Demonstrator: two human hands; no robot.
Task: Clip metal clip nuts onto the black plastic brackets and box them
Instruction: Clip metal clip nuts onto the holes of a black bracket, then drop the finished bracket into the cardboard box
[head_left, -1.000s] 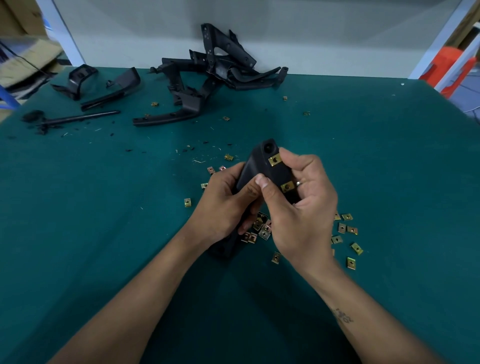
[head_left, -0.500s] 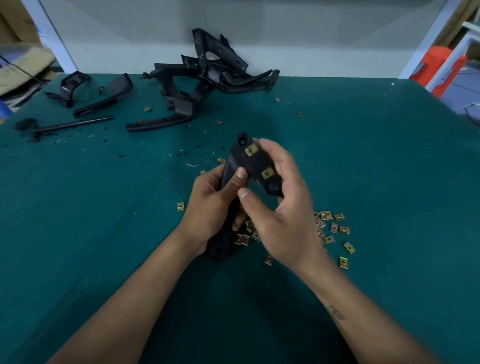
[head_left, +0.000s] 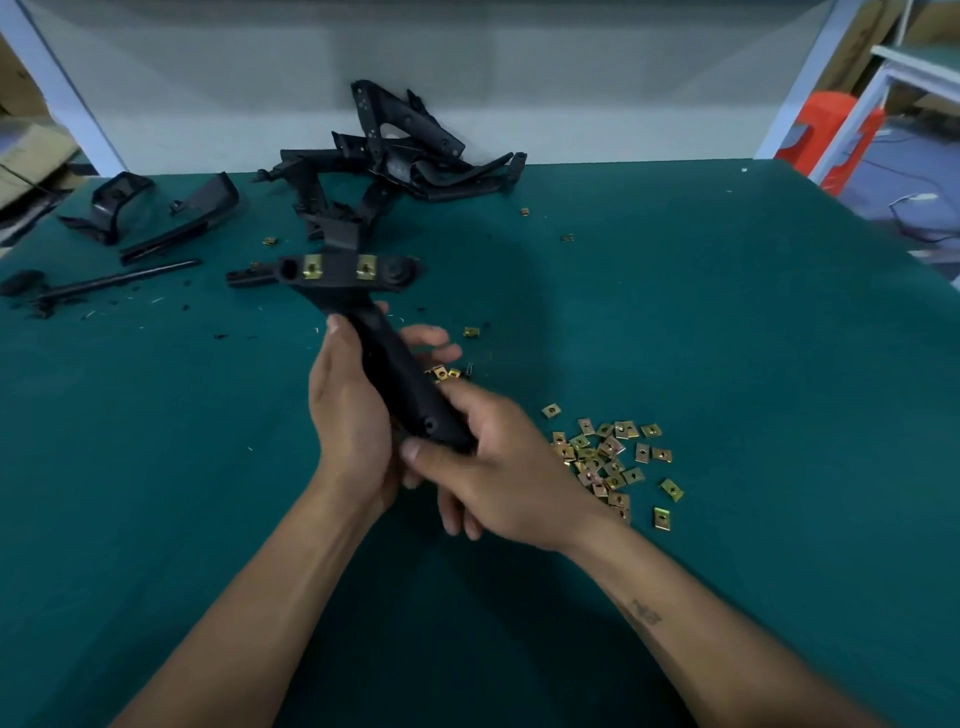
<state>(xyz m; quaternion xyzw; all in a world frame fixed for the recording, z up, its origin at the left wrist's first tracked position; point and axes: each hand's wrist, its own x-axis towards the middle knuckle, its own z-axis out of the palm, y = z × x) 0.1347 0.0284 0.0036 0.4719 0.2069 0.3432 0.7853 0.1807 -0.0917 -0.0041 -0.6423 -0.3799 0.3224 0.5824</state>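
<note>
**Op:** Holding one bracket (head_left: 395, 374) in both hands right now. My right hand (head_left: 498, 467) is wrapped round its near end, my left hand (head_left: 353, 415) is curled along the shaft just beyond, so the two hands sit close together, both clamped on the same part, lifted over the table (head_left: 727, 338)

**Desk:** Is that piece finished?

**Op:** I judge it is, or nearly. Its far crossbar carries two clip nuts (head_left: 338, 267), one either side of the stem, both seated square as far as I can tell. Whether the near end needs one I cannot tell, my hand covers it

**Desk:** And what is left?

**Op:** Plenty. Just right of my right hand lies a loose heap of nuts (head_left: 608, 457), with a few strays scattered further out. Beyond the raised bracket is a tangled pile of brackets (head_left: 384, 166) at the table's far edge, and I see no brass on those. Far left there are two more black parts (head_left: 156, 213) and a thin rod (head_left: 114, 280)

**Desk:** The box?

**Op:** Not clearly in view. Cardboard (head_left: 31, 156) shows off the far left corner, but I cannot say it is the one, and I see nothing boxed
</note>
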